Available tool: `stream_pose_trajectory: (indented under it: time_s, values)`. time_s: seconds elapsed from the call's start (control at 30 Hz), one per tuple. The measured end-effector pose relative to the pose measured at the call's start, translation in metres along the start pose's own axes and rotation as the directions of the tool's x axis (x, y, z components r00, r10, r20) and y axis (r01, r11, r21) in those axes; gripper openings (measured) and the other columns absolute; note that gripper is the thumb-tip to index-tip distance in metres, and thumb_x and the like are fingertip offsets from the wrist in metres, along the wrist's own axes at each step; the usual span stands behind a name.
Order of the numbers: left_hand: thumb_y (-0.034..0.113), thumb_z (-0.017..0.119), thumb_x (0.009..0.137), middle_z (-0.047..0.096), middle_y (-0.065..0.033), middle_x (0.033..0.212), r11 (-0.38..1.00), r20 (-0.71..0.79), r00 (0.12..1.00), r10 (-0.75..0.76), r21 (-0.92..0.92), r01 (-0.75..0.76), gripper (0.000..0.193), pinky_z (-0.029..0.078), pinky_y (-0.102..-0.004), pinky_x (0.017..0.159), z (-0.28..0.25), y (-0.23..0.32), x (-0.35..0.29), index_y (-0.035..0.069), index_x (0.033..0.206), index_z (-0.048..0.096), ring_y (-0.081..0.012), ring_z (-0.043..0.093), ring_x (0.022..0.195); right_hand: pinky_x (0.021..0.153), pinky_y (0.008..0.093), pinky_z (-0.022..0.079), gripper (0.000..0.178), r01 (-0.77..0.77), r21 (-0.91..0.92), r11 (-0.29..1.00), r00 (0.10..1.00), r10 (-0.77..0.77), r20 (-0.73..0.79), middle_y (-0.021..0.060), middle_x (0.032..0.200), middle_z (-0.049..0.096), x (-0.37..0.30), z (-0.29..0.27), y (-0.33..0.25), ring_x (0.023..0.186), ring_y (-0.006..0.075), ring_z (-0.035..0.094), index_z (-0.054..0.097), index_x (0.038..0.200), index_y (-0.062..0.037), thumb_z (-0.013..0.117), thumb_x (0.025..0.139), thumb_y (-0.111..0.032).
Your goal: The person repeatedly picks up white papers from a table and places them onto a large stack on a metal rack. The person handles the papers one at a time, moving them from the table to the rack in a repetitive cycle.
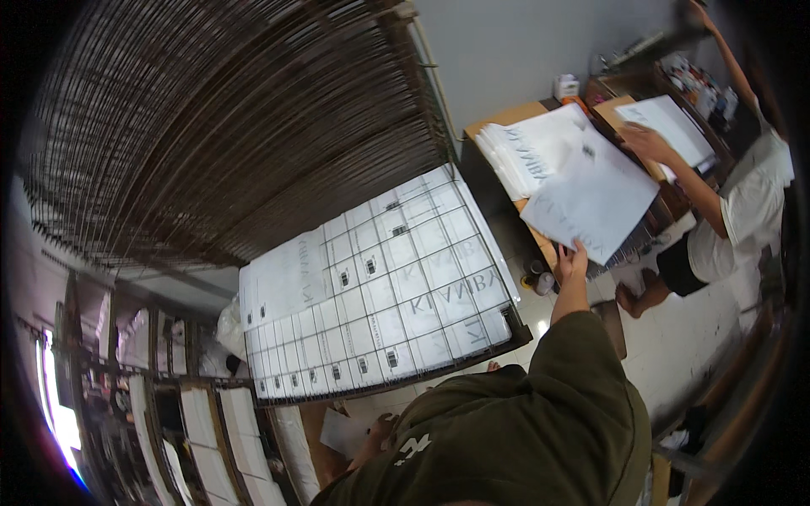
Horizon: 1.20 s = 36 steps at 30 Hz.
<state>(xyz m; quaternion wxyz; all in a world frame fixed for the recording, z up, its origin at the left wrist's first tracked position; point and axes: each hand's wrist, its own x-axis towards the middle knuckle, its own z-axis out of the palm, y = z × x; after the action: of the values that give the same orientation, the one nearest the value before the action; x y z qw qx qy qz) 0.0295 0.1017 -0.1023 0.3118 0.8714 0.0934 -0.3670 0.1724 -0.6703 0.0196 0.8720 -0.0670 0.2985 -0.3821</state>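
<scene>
Right hand (pixel 573 263) pinching the near edge of a white sheet (pixel 601 212), thumb and fingers closed on it; sheet is at the bench (pixel 516 114), partly over a stack of sheets (pixel 525 152), lower corner sticking out past the bench edge. Left hand (pixel 381 428) is low beside the dark green shirt (pixel 523 413), mostly hidden; can't tell if it's gripping anything. Wire rack (pixel 513 327) to the left, sheets with dark print (pixel 439 291) lying behind its wires, more wire tiers (pixel 245 110) tilted up above. Co-worker's hand (pixel 648 143), fingers spread, is over a board with another white sheet (pixel 671 126), just beside the stack. Doing it well: one-edge hold looks likely to let the sheet sag or crease, so bring the left hand to a second edge before carrying it. Lift clear rather than drag; print may be wet, can't tell, so fingers on blank margins only. Move away from the co-worker's arm, and mind the wire edges, which could snag a corner.
</scene>
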Motion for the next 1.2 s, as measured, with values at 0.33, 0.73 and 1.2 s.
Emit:
stream_pose_trajectory:
  time_s: [0.33,0.73,1.2]
  values:
    - [0.054,0.054,0.079,0.062,-0.0212,0.1,0.998,-0.137,0.99,-0.023,-0.054,0.015,0.06,0.046,-0.0383,0.083,0.014,0.114,-0.049,0.007,0.116,0.054,-0.0348,0.059,0.094,0.069,0.0456,0.053,0.063,0.296,-0.546,0.784,0.722,-0.558,-0.41,0.023,0.108,0.055,-0.049,0.064,0.009,0.088,0.0346,0.06,0.044,0.115,0.0057,0.073,0.071,-0.029]
    - [0.05,0.053,0.08,0.063,-0.0168,0.096,0.962,-0.278,0.944,-0.18,-0.251,0.11,0.051,0.047,-0.0395,0.078,0.004,0.069,-0.078,0.007,0.106,0.061,-0.0296,0.062,0.087,0.084,0.0369,0.042,0.053,0.888,-0.45,-0.097,0.317,-0.581,0.75,0.0169,0.106,0.043,-0.131,0.24,-0.005,0.094,0.0297,0.05,0.03,0.111,-0.0046,0.066,0.073,-0.002]
    - [0.033,0.072,0.07,0.05,-0.0103,0.115,0.337,-0.754,-0.116,0.647,0.419,-0.843,0.052,0.042,-0.0362,0.087,-0.297,0.364,-0.201,0.009,0.113,0.054,-0.0265,0.046,0.109,0.059,0.0183,0.041,0.021,0.934,-0.332,0.135,0.023,0.902,0.432,0.0013,0.078,0.059,-0.464,0.346,0.187,0.069,0.0052,0.052,0.057,0.09,-0.0013,0.067,0.072,0.002]
